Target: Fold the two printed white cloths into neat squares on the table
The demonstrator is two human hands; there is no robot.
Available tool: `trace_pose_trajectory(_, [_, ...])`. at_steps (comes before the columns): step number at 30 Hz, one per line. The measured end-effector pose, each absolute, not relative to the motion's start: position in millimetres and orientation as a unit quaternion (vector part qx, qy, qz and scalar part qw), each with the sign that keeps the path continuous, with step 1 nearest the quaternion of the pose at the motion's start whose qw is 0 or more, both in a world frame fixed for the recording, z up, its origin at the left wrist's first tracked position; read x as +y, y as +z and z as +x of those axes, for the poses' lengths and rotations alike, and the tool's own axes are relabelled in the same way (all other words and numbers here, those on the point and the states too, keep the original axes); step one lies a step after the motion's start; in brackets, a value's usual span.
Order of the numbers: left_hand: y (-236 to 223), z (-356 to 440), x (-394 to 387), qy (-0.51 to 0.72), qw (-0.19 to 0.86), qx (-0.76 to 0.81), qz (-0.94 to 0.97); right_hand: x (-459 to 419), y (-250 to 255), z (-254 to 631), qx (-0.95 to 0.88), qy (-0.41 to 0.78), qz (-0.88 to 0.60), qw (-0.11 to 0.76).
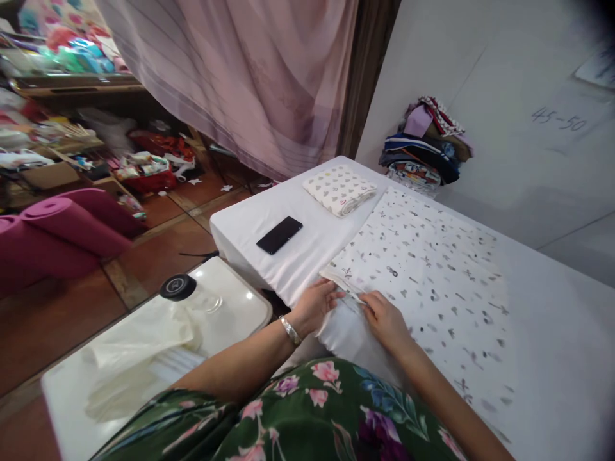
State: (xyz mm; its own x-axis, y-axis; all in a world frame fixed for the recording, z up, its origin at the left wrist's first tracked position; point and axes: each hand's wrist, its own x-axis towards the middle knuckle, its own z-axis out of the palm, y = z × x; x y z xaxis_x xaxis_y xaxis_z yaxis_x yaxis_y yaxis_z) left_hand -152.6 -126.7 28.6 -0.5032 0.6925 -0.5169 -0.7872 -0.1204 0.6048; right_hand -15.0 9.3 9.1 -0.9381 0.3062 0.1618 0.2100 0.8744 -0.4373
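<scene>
A white cloth with a small grey print (427, 262) lies spread over the white-covered table, its near edge toward my body. At its near left corner, my left hand (314, 304), with a silver bracelet on the wrist, has curled fingers closed on the hem. A short way along the same edge, my right hand (384, 320) pinches the cloth between thumb and fingers. The edge is slightly lifted between the two hands. Beyond the left hand lie a black phone (280, 235) and a folded cloth with grey shapes (339, 190).
To the left stands a smaller white table (240, 294) with a clear jar with a black lid (177, 287) and pale cloth (139, 365). Stacked clothes (425, 147) sit by the wall. Pink rolled mats (62, 230) and a red basket (147, 176) are on the floor; a pink curtain (269, 83) hangs behind.
</scene>
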Motion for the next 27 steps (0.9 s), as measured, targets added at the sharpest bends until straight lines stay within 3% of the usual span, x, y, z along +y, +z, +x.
trace_pose_trajectory(8, [19,-173,-124,0.733,0.429,0.528,0.003,3,26,-50,-0.967,0.216,-0.109,0.080])
trace_pose_trajectory(16, [13,-177,-121,0.719,0.389,0.575,0.028,3,32,-111,-0.949,0.284,-0.082,0.107])
trace_pose_trajectory(27, [12,-182,-125,0.689,0.389,0.610,0.044,9,32,-112,-0.905,0.408,-0.090,0.085])
